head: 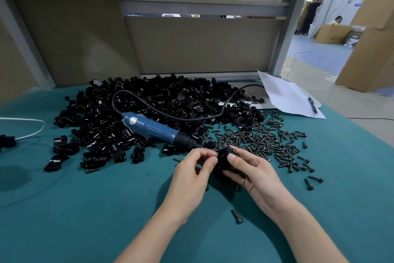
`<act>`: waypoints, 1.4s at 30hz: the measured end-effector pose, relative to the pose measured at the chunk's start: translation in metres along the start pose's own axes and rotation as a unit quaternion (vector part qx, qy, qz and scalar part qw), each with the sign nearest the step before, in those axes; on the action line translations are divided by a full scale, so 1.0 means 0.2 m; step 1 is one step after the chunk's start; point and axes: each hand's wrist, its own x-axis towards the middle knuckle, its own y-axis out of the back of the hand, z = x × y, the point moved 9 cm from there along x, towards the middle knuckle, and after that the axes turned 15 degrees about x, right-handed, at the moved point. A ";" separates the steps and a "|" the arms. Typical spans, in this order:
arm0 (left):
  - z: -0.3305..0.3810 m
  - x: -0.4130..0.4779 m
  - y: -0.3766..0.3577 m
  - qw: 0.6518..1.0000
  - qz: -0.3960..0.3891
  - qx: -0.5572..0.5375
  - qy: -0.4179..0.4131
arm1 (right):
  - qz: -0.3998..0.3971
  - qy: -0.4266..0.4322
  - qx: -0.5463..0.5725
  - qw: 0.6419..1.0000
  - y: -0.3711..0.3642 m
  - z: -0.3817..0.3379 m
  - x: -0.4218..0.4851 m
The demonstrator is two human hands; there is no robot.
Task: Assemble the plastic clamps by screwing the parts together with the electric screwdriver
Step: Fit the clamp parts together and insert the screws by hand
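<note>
Item, lower centre of frame: right hand [247, 166], fingers and thumb curled round a black plastic clamp [222, 161] over the teal table cover [85, 209]. The left hand [191, 171] is just beside it, fingers curled, thumb and forefinger tips drawn together at the clamp's left edge; this area is blurred, so whether they pinch anything cannot be told. Electric screwdriver [153, 128], blue, lies unhandled on the heap of black clamp parts [149, 100] left of centre, tip toward the hands; loose screws [266, 143] right of centre; paper sheet [285, 96] with pen [312, 105] at right.
</note>
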 end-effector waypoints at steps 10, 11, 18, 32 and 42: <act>0.01 -0.01 0.02 0.999 0.023 0.022 -0.008 | 0.007 0.001 0.009 1.000 0.00 0.00 0.00; 0.02 0.00 0.01 0.999 0.023 0.038 -0.018 | 0.007 0.001 0.008 1.000 0.00 0.00 0.00; 0.02 -0.02 -0.01 1.000 -0.006 0.009 -0.016 | 0.001 0.002 0.014 1.000 -0.01 -0.01 -0.01; 0.01 -0.01 0.01 1.000 0.019 0.013 0.000 | -0.001 0.005 0.005 1.000 -0.02 -0.01 -0.02; 0.00 -0.01 0.02 1.000 0.024 0.011 0.015 | -0.006 0.008 0.000 1.000 -0.03 -0.02 -0.02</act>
